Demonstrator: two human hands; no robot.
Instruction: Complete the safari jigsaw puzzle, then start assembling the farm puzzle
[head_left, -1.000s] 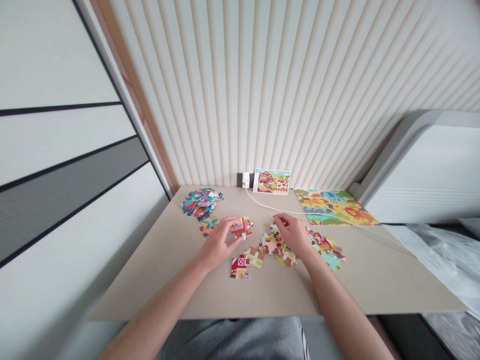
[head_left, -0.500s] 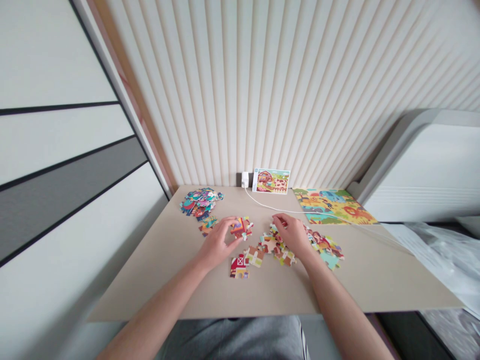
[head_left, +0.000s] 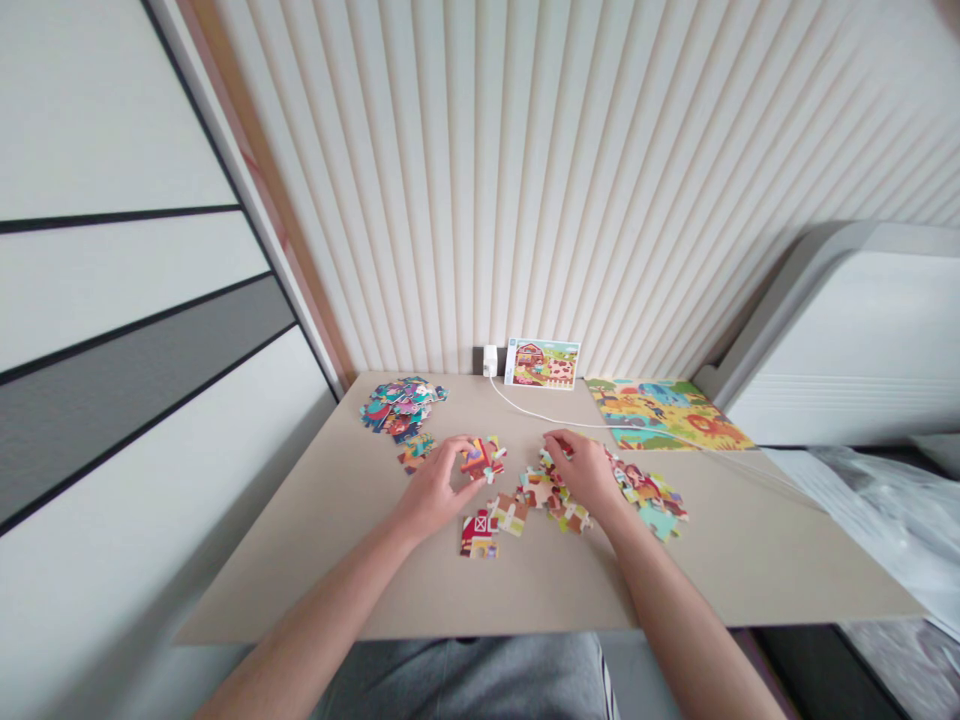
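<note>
Landmark: a small farm-scene picture card [head_left: 542, 363] is stood against a ribbed wall panel [head_left: 600, 180], at the back edge of a beige desk [head_left: 300, 570].

Around the card: a white plug [head_left: 490, 360] is seen just to its left, and a white cable [head_left: 555, 415] is run from the plug across the desk in front of it. A flat animal-scene jigsaw [head_left: 667, 413] is laid to its right.

Loose pieces: a heap of teal-and-red jigsaw pieces [head_left: 401, 408] is placed forward and left of the card. A farm-coloured group of jigsaw pieces [head_left: 540, 490] is spread forward of it, with a barn piece [head_left: 478, 534] nearest the body. A further group of pieces [head_left: 651, 500] is lying forward and to its right.

In the way: nothing is seen between the hands and the pieces.

Left hand [head_left: 433, 488]: the fingers are curled, and a small joined cluster of jigsaw pieces [head_left: 484, 459] is touched by the fingertips. Whether it is gripped cannot be told.

Right hand [head_left: 581, 472]: the fingers are curled over the farm-coloured group, and the pieces are touched. Whether any piece is gripped cannot be told.

Hands: they are kept apart, on either side of the card's centre line.
</note>
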